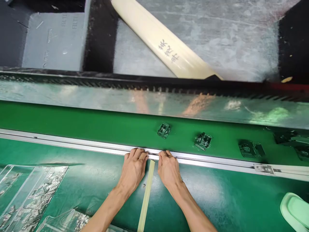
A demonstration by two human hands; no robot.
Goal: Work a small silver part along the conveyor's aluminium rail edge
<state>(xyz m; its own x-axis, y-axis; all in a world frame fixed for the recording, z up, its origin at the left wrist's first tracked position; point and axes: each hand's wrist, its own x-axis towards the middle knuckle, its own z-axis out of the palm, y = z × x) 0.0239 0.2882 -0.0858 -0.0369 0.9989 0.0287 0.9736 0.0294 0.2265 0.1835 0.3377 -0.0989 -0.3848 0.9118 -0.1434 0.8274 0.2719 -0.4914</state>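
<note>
At the long aluminium rail [96, 147], my left hand [134, 166] and my right hand [169, 167] rest side by side with a small gap between them. Fingers of both are curled in, tips at the rail's groove. Whatever they pinch is hidden or too small to name; something thin and dark shows in the groove between them. A pale yellow strip [146, 196] runs toward me from the rail between my wrists. Beside it lies a tiny metal piece [144, 185]. Beyond the rail, small circuit boards [164, 130] sit on the green belt [72, 120].
Clear trays [14, 190] of small metal parts stand at lower left. A light green plastic object [295, 211] is at lower right. A metal bracket [264, 169] sits on the rail. Past the belt, a metal ledge [103, 100] fronts black bins holding a cream curved piece [164, 38].
</note>
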